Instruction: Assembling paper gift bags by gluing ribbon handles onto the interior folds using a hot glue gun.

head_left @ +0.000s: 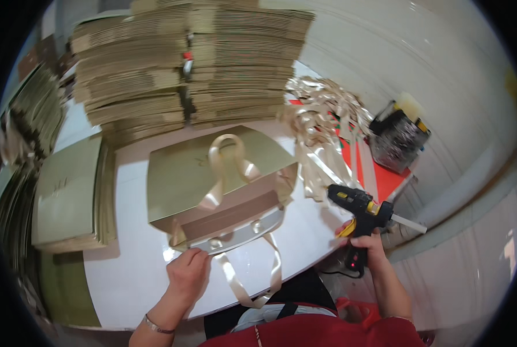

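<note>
A gold paper gift bag (177, 168) lies on the white table in front of me, its mouth toward me. One cream ribbon handle (217, 156) rests over its gold face. The other ribbon handle (235, 283) hangs off the near side of the mouth, toward the table edge. My left hand (187, 270) is closed on the near left corner of the bag's rim; its fingertips are partly hidden. To the right, my right hand (369, 246) grips a black and yellow hot glue gun (359, 205) by its handle. A pale glue stick (410, 224) sticks out of its back.
Tall stacks of folded gold bags (241, 63) stand at the back. A lower pile of flat bags (67, 196) sits at the left. Loose cream ribbons (316, 139) lie on a red sheet (394, 182), beside a plastic-wrapped dark container (398, 141) at the right.
</note>
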### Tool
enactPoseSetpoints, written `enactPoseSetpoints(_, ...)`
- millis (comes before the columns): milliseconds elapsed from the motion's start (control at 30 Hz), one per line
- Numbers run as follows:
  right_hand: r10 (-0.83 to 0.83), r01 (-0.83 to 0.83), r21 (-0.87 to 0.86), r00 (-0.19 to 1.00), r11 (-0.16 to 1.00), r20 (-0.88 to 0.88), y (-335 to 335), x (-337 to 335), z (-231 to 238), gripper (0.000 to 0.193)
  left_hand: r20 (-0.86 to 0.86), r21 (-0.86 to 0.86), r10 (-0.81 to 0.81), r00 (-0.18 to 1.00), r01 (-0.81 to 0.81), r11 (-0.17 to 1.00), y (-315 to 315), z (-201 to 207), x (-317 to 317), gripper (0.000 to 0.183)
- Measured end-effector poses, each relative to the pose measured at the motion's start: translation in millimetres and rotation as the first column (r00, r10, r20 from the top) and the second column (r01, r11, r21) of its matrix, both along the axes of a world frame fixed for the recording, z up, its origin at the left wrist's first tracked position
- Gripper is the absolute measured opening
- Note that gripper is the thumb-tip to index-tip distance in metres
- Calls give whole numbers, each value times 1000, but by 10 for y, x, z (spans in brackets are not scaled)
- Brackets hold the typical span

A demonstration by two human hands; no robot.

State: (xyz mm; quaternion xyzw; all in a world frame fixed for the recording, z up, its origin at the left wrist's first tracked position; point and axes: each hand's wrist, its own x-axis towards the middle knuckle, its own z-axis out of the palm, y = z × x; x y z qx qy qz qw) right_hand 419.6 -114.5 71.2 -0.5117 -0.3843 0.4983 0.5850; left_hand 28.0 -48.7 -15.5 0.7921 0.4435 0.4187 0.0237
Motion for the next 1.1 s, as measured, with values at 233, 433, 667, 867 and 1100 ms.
enactPoseSetpoints(233, -778, 791, -124, 611, 598, 148, -357, 1290, -603, 18, 44, 22, 30, 999, -31, 999, 15, -7, 127, 13)
enactPoseSetpoints(433, -523, 453, -469, 852, 758, -23, -395, 2248, -768, 34, 45, 58, 57, 997, -60, 997, 20, 25, 145, 15)
enactPoseSetpoints(667, 95, 256, -160, 247, 953, 964, 423, 1001, -356, 35, 80, -89, 437, 896, -431, 898, 586, -125, 117, 8)
enactPoseSetpoints(867, -323, -688, 436, 297, 581, 899, 1339, -1198, -260, 29, -242, 53, 210, 947, -203, 978, 876, 121, 482, 19)
enactPoseSetpoints(1100, -82, -404, 3, -178, 915, 981, 1555, -1226, -610, 57, -140, -409, 197, 970, -238, 881, 555, 428, 252, 52)
